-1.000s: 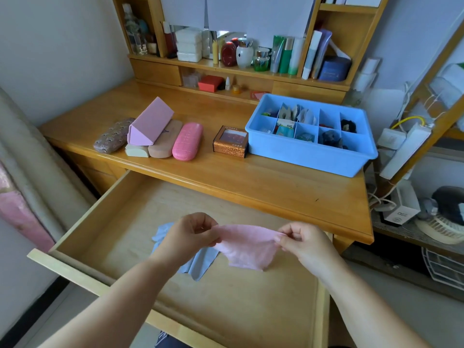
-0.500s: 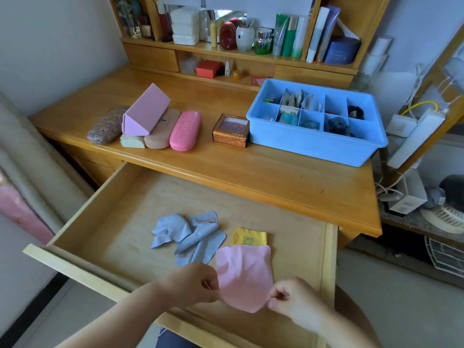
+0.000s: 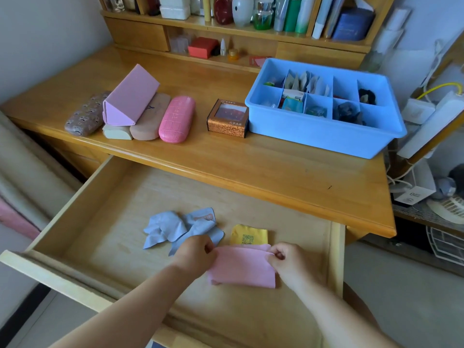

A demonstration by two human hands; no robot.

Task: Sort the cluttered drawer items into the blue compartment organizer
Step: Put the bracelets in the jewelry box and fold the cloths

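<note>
Pinching the two upper corners of a pink cloth [image 3: 242, 266], the left hand [image 3: 194, 254] and the right hand [image 3: 292, 263] hold it low in the centre of the frame, above the floor of the open drawer [image 3: 105, 237]. Just above the cloth in the picture lies a yellow packet [image 3: 248, 234], partly covered by the cloth's upper edge. Left of the packet are crumpled blue-grey cloths [image 3: 180, 228], and the left hand covers their lower right part. Higher, on the desk [image 3: 276, 169], the blue organizer [image 3: 324, 114] stands at the upper right, with small things in several compartments. Just left of it is a brown box [image 3: 227, 119], and further left is a row of glasses cases [image 3: 130, 114].
</note>
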